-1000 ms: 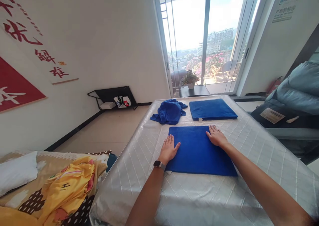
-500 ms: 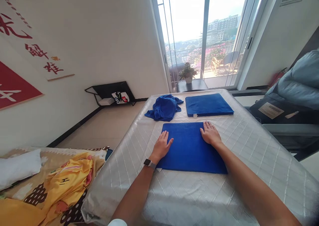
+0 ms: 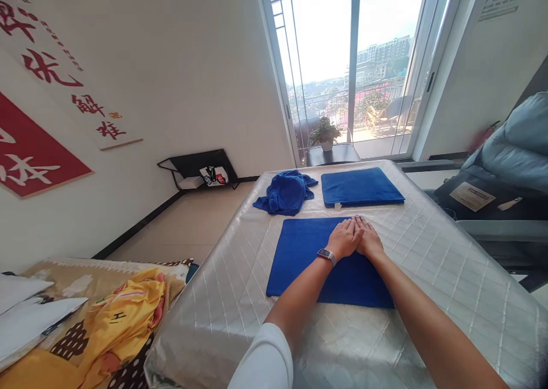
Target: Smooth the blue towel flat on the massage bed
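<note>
A blue towel [image 3: 295, 257], laid out as a flat rectangle, lies on the silvery quilted mattress [image 3: 226, 297] in front of me. My left hand [image 3: 345, 236] rests flat on the towel near its far right corner, fingers stretched out; a watch sits on that wrist. Right beside it, the two touching, my right hand [image 3: 369, 235] lies flat over the towel's right edge. Neither hand grips anything. Farther back are a neatly folded blue towel [image 3: 362, 187] with a small white tag and, left of it, a crumpled blue towel [image 3: 286, 192].
On the low left are yellow clothing [image 3: 124, 309] and white pillows [image 3: 47, 320] on a patterned bed. A grey armchair [image 3: 505, 166] with a dark bag stands at the right. Beyond the mattress, a potted plant [image 3: 326, 133] stands on a chair before the glass door.
My left hand has moved right across the towel, from its left edge to beside my right hand. My right hand stays near the far right corner. The view has shifted slightly.
</note>
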{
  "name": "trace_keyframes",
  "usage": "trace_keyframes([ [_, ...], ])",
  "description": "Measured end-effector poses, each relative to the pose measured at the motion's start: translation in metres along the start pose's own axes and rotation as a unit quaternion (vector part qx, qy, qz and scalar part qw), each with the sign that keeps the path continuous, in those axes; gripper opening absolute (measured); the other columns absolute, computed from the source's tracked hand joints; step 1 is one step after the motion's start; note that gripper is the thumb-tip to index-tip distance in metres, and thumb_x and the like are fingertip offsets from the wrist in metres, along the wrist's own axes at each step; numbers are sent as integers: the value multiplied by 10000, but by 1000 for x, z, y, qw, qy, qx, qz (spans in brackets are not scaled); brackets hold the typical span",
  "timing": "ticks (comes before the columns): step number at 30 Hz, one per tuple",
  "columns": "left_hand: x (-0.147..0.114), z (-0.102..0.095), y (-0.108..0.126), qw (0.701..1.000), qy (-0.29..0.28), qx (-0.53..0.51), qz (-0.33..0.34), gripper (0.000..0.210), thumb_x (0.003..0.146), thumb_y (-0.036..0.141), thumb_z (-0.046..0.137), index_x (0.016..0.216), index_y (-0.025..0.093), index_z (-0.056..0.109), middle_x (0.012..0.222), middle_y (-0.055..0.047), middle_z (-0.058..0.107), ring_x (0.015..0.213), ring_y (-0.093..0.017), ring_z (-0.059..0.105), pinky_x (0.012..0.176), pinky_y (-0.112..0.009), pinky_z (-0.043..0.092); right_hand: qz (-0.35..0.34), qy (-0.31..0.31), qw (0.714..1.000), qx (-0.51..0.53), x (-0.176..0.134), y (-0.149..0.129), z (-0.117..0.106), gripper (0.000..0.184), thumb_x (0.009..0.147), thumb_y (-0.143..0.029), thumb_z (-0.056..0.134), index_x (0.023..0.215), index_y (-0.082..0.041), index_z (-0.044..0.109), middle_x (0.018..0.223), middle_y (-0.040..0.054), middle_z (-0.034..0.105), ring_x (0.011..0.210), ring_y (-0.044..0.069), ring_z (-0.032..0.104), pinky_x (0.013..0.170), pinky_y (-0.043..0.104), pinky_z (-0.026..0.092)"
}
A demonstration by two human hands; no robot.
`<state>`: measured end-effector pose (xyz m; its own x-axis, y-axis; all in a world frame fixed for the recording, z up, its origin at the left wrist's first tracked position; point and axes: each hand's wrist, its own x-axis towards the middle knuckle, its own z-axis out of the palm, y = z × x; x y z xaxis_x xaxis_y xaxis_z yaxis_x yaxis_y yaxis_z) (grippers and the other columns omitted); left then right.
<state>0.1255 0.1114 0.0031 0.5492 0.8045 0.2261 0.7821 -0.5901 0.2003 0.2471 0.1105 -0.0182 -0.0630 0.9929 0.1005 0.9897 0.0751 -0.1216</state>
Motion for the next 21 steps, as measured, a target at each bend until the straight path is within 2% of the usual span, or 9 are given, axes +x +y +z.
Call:
trace_keyframes([
  [3, 4, 12, -10, 999, -14, 17, -26, 648, 1049, 510, 108, 1533, 143, 333, 1559, -138, 406, 1465, -216, 323, 1193, -449, 281, 9, 4, 1000, 4, 1, -1, 2, 621, 975, -291, 254, 1559, -84, 302, 1635, 111, 253, 1514, 220, 170, 1220, 378, 183],
  [5, -3, 11, -25, 999, -18, 24, -33, 663, 1041, 524, 96, 1540, 153, 326, 1579, -122, 375, 1483, -212, 284, 1207, -442, 245, 22, 4, 1000, 8, 4, -3, 3, 641, 996, -365, 229, 1559, -63, 289, 1630, 124, 260, 1512, 229, 178, 1220, 388, 181],
  [11, -36, -15, -93, 991, -39, 39, -123, 802, 994, 644, 70, 1544, 116, 318, 1610, -126, 305, 1505, -229, 219, 1228, -414, 186, 48, -7, 999, 22, 6, -8, -1, 674, 1009, -445, 210, 1567, -71, 269, 1636, 115, 243, 1514, 216, 168, 1222, 386, 155],
  [15, -62, -30, -134, 979, -36, 54, -192, 806, 993, 642, 64, 1540, 107, 317, 1611, -142, 296, 1506, -242, 216, 1229, -430, 158, 45, -10, 999, 18, 6, -8, -2, 679, 1008, -439, 202, 1567, -58, 260, 1640, 116, 232, 1515, 217, 162, 1224, 388, 154],
  [18, -74, -34, -150, 975, -24, 59, -215, 820, 992, 644, 71, 1536, 80, 311, 1611, -158, 288, 1503, -254, 223, 1227, -433, 155, 47, -12, 999, 13, 8, -7, 0, 678, 1008, -440, 195, 1567, -61, 262, 1640, 113, 235, 1514, 217, 167, 1225, 385, 150],
  [21, -77, -33, -153, 974, -13, 58, -221, 849, 982, 663, 78, 1534, 62, 311, 1611, -165, 282, 1503, -251, 224, 1229, -417, 150, 48, -14, 999, 4, 10, -6, 1, 678, 1010, -443, 189, 1567, -63, 261, 1641, 106, 235, 1512, 220, 174, 1225, 385, 152],
])
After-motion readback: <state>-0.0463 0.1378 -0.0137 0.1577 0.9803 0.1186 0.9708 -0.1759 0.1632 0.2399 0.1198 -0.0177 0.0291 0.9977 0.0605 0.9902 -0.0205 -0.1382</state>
